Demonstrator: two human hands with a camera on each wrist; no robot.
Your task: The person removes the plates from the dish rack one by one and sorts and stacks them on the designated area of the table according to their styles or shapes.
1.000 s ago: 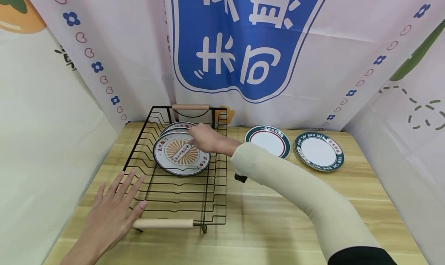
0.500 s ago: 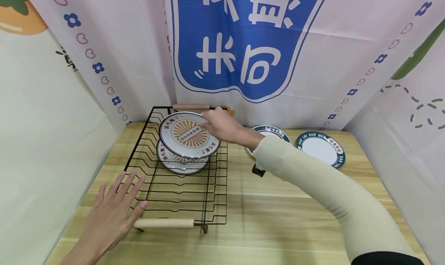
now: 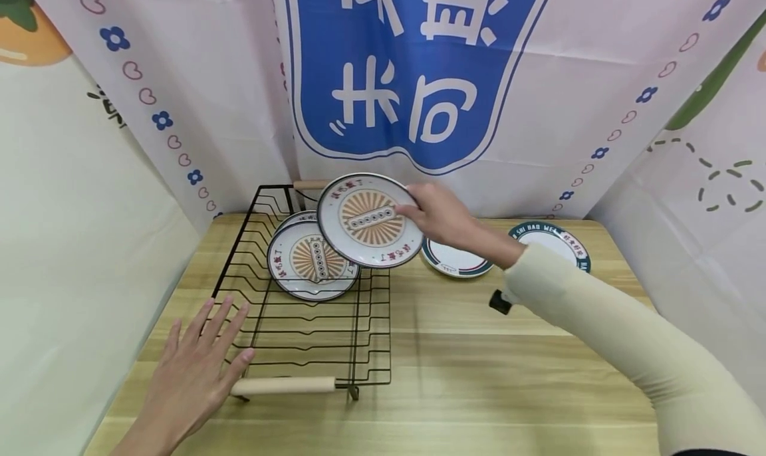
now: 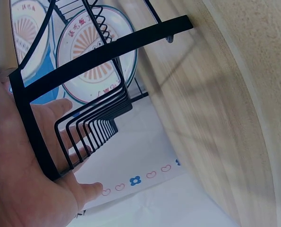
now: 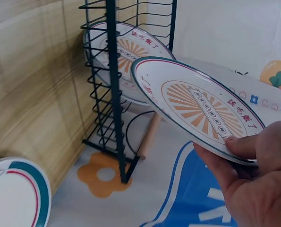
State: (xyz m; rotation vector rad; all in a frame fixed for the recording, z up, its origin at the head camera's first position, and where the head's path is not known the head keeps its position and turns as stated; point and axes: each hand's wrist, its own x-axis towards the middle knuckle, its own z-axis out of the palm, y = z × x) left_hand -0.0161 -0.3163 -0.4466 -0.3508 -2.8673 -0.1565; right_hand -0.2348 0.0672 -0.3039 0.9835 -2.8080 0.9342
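Observation:
A white plate with an orange sunburst print is pinched at its right edge by my right hand, tilted above the black wire dish rack. In the right wrist view, the thumb lies on the face of this plate and the fingers are beneath. Similar sunburst plates lean in the far part of the rack, one behind another. My left hand rests with spread, straight fingers at the rack's near left corner, by the wooden handle. In the left wrist view, the palm touches the rack's frame.
A green-rimmed plate with a red ring lies on the wooden table right of the rack, partly hidden by the right hand. Farther right lies another green-rimmed plate, partly behind the sleeve. A printed curtain hangs behind the table.
My right hand has lifted one sunburst plate out of the rack and carried it up and to the right. The left hand has stayed in place.

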